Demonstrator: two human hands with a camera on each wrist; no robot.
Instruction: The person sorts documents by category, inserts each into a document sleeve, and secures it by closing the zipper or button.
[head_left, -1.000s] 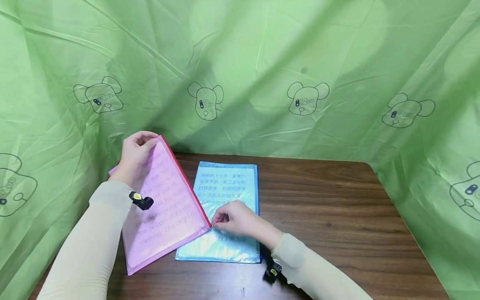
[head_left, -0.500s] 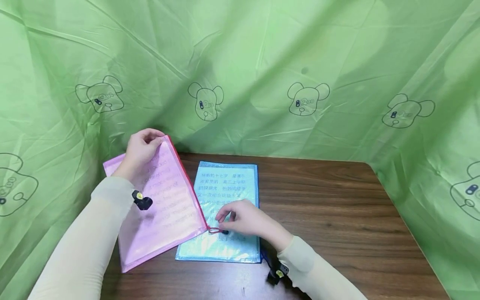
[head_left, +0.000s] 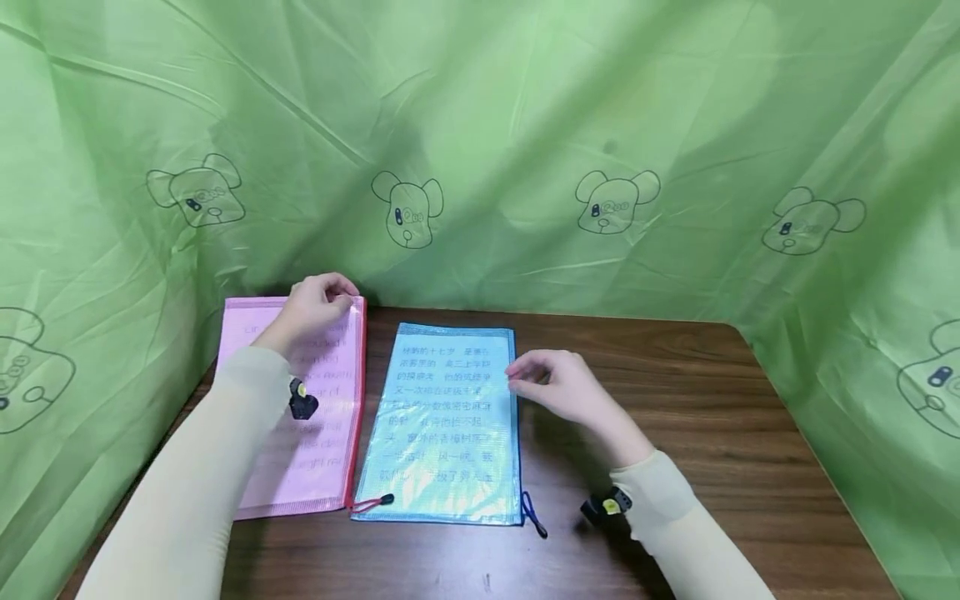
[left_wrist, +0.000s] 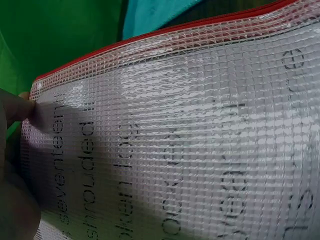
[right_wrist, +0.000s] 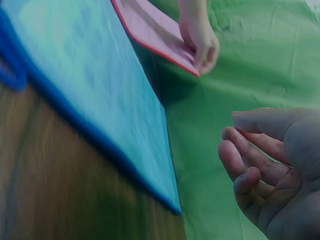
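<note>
My left hand (head_left: 318, 304) pinches the top right corner of a pink mesh zipper pouch (head_left: 330, 433), which has a red zipper along its right side and a printed sheet inside. In the left wrist view the thumb presses on that corner of the pouch (left_wrist: 165, 125). A red cord pull (head_left: 367, 504) hangs from the pouch's lower right corner and overlaps a blue mesh zipper pouch (head_left: 442, 417). That blue pouch lies flat, with printed text showing through. Over its right edge hovers my right hand (head_left: 558, 383), fingers loosely bent and holding nothing, as the right wrist view also shows.
A blue cord pull (head_left: 532, 515) sticks out at the blue pouch's lower right corner. Both pouches are on a dark wooden table (head_left: 675, 433). Green curtain fabric (head_left: 510, 150) with printed bear heads encloses the back and sides.
My left hand has straightened and lowered the tilted pink pouch to the left of the blue one. My right hand has let go of the red cord pull and moved up and right.
</note>
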